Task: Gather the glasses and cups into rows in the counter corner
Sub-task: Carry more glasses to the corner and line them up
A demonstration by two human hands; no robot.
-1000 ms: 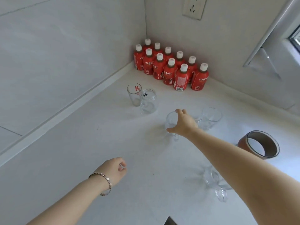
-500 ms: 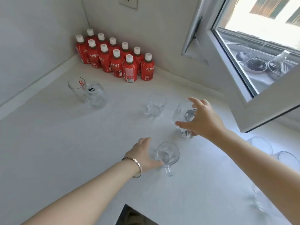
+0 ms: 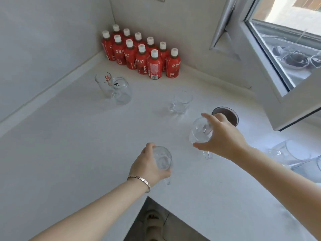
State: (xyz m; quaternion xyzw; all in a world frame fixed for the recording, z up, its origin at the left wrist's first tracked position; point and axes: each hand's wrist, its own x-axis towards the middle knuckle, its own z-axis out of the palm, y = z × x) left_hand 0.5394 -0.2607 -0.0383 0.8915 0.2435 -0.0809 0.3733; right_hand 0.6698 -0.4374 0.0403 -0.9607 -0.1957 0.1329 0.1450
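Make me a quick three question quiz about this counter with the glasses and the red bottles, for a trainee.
1. True or false: both hands hold a glass mug.
2. How many red bottles stand in the corner?
3. Which sits beside the glass with the red print? A) tape roll B) glass with a black mark C) a bottle

Key:
1. True: left hand, right hand.
2. Eleven.
3. B.

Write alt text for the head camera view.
Each hand grips a clear mug over a white counter: left hand on one mug, right hand on another. In the corner stand red bottles, with two glasses and a third mug nearby.
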